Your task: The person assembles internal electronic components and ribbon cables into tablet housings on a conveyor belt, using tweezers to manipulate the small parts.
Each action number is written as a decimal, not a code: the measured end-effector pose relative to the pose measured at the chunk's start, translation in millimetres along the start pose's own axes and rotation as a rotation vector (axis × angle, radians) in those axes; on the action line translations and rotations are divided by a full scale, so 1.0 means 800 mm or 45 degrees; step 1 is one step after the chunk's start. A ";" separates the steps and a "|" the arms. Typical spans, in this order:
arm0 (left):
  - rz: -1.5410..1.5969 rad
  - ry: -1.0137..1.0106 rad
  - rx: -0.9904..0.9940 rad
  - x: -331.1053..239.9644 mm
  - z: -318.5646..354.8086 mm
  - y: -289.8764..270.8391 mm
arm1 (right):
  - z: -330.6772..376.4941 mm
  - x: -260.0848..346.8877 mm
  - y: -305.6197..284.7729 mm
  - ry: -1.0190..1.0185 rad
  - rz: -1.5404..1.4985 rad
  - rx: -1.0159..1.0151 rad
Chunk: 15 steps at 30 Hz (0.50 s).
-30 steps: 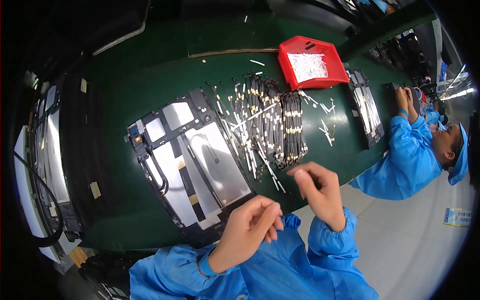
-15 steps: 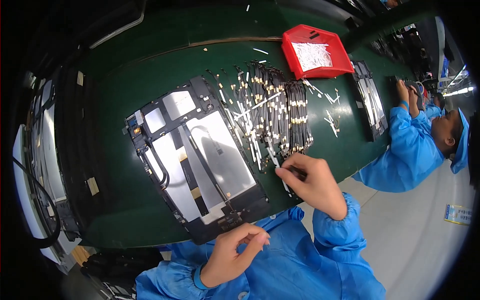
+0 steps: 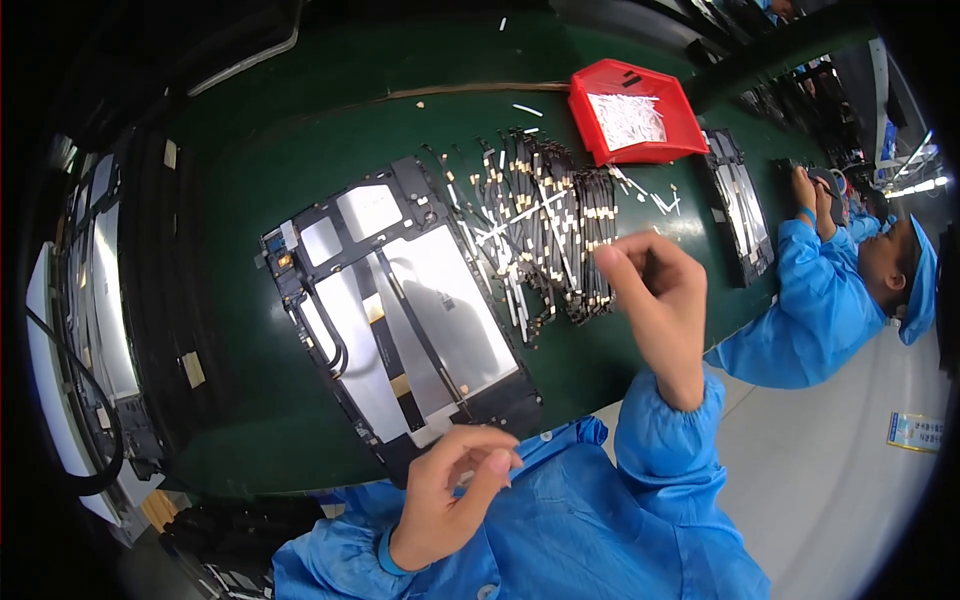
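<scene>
A tablet-like device [image 3: 455, 300] with its back off lies tilted on the green bench, showing silver battery panels and a dark frame. Over its near edge is my left hand [image 3: 445, 495], thumb and fingers curled together; anything between the tips is too small to name. Thin black cables [image 3: 545, 220] with gold-coloured ends lie in a dense bundle right of the device, with white strips among them. My right hand [image 3: 660, 305] is raised at the bundle's near right side. Its fingers are bent in toward the thumb, and what they may hold is hidden.
A red bin [image 3: 682, 125] of white strips stands behind the cables, with loose strips [image 3: 665, 205] nearby. Another opened device [image 3: 740, 205] lies farther right, near a blue-sleeved co-worker [image 3: 800, 300]. More device frames [image 3: 110, 290] stand at the left.
My right hand has moved away from the near end of the cables, up and to the right. A white strip that lay under its fingertips no longer shows there. My left hand has barely shifted.
</scene>
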<state>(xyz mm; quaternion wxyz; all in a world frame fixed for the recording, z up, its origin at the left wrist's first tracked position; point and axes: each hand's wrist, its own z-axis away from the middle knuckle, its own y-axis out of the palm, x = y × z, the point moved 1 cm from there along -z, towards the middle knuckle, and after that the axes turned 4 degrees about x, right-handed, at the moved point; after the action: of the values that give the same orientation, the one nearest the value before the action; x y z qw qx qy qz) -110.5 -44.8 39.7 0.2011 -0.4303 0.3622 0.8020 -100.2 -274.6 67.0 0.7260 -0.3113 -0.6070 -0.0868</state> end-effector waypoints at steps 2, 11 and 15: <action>0.036 0.149 -0.195 -0.007 -0.007 0.003 | 0.026 0.013 0.012 0.005 0.002 0.101; -0.041 0.125 -0.141 -0.004 0.002 -0.017 | 0.013 -0.034 0.013 -0.153 0.743 0.160; -0.049 0.120 -0.128 0.001 0.007 -0.019 | 0.001 -0.033 0.008 -0.015 0.711 0.349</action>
<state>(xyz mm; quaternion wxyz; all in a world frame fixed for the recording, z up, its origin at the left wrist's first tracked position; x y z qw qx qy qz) -104.3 -30.7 34.7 0.1775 -0.4841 0.3223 0.7939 -104.3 -275.7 40.3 0.7535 -0.3657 -0.5083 0.2005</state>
